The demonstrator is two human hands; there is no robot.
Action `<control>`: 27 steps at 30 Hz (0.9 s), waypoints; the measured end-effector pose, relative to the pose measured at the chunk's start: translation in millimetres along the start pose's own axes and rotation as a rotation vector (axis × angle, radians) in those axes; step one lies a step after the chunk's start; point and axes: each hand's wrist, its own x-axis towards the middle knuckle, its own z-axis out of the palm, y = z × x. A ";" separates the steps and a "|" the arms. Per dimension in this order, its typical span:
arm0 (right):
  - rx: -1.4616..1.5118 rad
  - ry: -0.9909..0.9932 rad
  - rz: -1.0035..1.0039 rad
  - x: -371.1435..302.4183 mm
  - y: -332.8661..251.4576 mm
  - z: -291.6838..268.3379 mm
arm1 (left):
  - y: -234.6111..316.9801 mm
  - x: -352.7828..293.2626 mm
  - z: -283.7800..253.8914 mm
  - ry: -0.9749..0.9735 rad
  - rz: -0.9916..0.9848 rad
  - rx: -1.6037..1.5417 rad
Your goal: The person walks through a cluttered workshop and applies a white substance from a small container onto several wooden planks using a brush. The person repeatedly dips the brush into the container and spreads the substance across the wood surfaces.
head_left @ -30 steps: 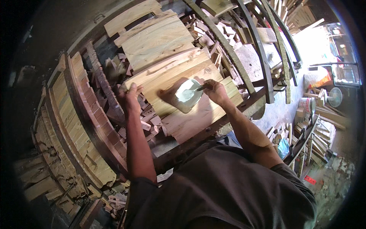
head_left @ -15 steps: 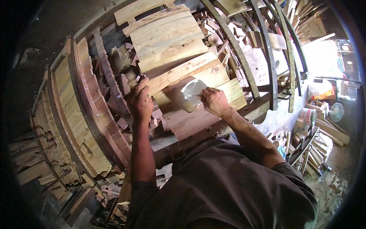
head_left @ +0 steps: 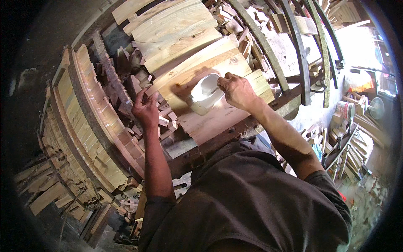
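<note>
My right hand (head_left: 238, 91) is closed, its fingers pinching a thin grey stick-like thing (head_left: 215, 89) that reaches into a tub with a white inside (head_left: 205, 93). What is at the stick's lower end cannot be made out. The tub is over the near pale wooden boards (head_left: 210, 124), its mouth tilted toward me; whether it rests on them or is held up is unclear. At the boards' left edge, my left hand (head_left: 147, 110) hovers above wood offcuts, thumb and forefinger apart, with nothing visible in it.
Dark curved-looking bars (head_left: 296, 50) cross the bench frame on the right. Joined wooden panels (head_left: 79, 113) stand in a rack at left. Offcuts (head_left: 168, 119) fill the gaps between. A bucket (head_left: 345, 110) and piled wood strips lie at lower right.
My left hand has opened its thumb and forefinger and moved slightly left of the boards. The tub's white inside shows more fully, with my right hand still at it. The whole view has shifted a little.
</note>
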 end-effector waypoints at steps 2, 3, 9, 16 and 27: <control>-0.014 0.042 -0.089 2.3 9.6 1.0 | 4.8 -0.7 0.1 -0.009 0.003 0.000; 0.002 0.013 -0.105 2.6 13.6 -0.4 | 4.2 -1.2 0.5 -0.018 -0.010 -0.007; 0.272 -0.095 0.182 19.9 31.7 -16.2 | 0.5 0.6 -2.8 -0.035 0.045 0.068; 0.278 -0.134 0.346 19.5 48.1 -12.7 | 6.7 0.1 5.3 0.010 0.055 -0.052; 0.372 -0.184 0.512 16.3 51.0 -37.4 | 23.2 4.0 -0.9 0.003 0.140 0.119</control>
